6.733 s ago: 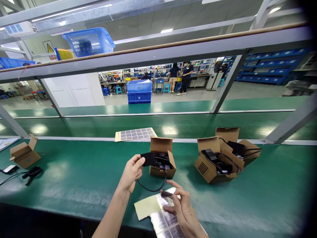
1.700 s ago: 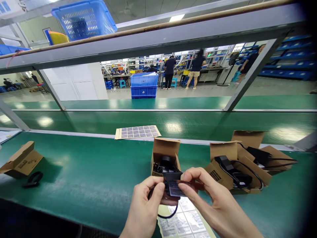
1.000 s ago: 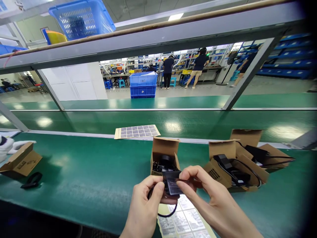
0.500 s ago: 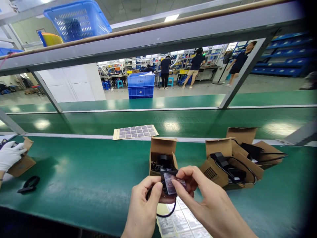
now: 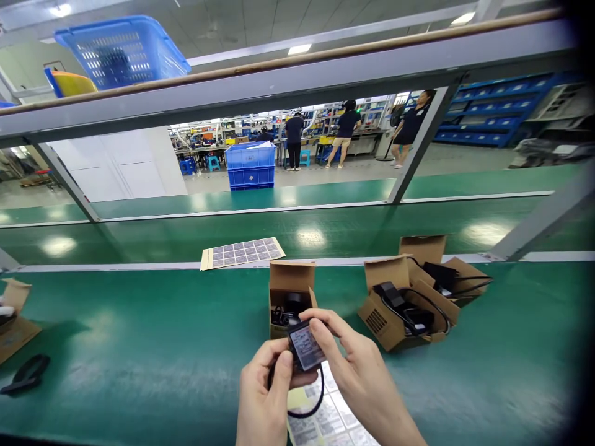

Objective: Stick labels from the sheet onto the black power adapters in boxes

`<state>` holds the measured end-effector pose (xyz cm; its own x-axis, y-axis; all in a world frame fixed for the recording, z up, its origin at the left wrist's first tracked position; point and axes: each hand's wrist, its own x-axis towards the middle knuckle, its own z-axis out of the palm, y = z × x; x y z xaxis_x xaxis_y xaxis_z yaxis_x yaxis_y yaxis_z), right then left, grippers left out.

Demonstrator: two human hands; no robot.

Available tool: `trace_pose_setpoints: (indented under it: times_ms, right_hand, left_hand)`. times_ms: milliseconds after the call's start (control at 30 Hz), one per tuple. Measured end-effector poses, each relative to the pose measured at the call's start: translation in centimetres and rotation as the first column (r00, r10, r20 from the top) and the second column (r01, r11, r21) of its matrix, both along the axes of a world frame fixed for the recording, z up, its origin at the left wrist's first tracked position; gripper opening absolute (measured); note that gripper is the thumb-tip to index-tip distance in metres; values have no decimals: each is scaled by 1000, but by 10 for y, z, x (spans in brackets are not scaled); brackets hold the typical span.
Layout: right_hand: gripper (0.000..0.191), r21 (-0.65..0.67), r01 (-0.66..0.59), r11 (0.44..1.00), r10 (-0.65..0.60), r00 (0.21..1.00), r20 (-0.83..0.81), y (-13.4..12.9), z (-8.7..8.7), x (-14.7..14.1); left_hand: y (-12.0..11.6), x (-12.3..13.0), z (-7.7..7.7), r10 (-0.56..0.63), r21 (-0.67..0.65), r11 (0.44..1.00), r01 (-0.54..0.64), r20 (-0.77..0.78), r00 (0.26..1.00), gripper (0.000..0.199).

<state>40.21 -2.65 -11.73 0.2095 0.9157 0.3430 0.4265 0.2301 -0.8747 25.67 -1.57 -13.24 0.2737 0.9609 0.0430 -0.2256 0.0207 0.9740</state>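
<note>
In the middle of the head view, a small black power adapter is held between both hands. A printed silver-grey label lies on its upper face. My left hand is closed on the adapter's left end, thumb on top. My right hand pinches its right side, with the thumb on the label's edge and the fingers partly hidden behind. A black cable loops below the adapter. Under the hands lies a sheet of labels. Just beyond stands an open cardboard box with black parts inside.
Two open boxes with black adapters and cables stand at the right. A second label sheet lies at the table's back edge. A black coiled strap and another box are at the left. Metal posts support a shelf.
The label, bent up at its right side before, now lies flatter on the adapter. The view has shifted to the right. At the left, the co-worker's gloved hand has mostly left view.
</note>
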Motion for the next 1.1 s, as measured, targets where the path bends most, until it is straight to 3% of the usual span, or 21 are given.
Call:
trace_pose_setpoints:
  times_ms: [100,233,333,467,633,733,800,867,967,1033,1100]
  right_hand:
    - [39,46,44,998,-44,999,0,1,-5,-1]
    - [29,139,45,989,-70,981,182,-1,-10,-1]
    - [38,23,29,999,-33,978,207,-6,-8,-4]
    - [35,-70,-55,996,60,996,65,-6,-6,-6]
    - [45,49,-163,985,163,987,6,12,-9,17]
    - [48,90,23,996,-19,999,-49,26,-14,46]
    - [48,67,155,986,-153,988,-34,35,-24,64]
    - [49,-13,169,985,-169,985,35,44,-38,77]
    - [50,-127,12,992,0,996,89,60,-65,76]
    - [49,-124,-86,989,94,994,60,69,-80,64]
    - [47,-86,-108,990,111,993,40,76,-88,43]
  left_hand:
    - [0,1,-2,-4,-10,1000,4,23,1000,47]
    - [1,1,-3,-4,-1,1000,4,55,998,44]
    - [3,0,-3,-24,20,1000,23,66,998,44]
    - [10,-1,0,-101,24,995,100,75,992,47]
    - [42,-1,19,-117,83,989,124,-90,989,39]
    - [71,-3,25,-22,233,969,83,-253,967,33]
    - [87,-3,23,104,354,934,50,-402,910,28]
    - [98,-1,18,244,442,896,32,-552,797,24]
    - [105,4,9,418,553,831,59,-691,589,20]
    - [108,5,6,507,630,756,177,-735,451,18]
    - [112,1,6,535,612,717,334,-790,300,23]
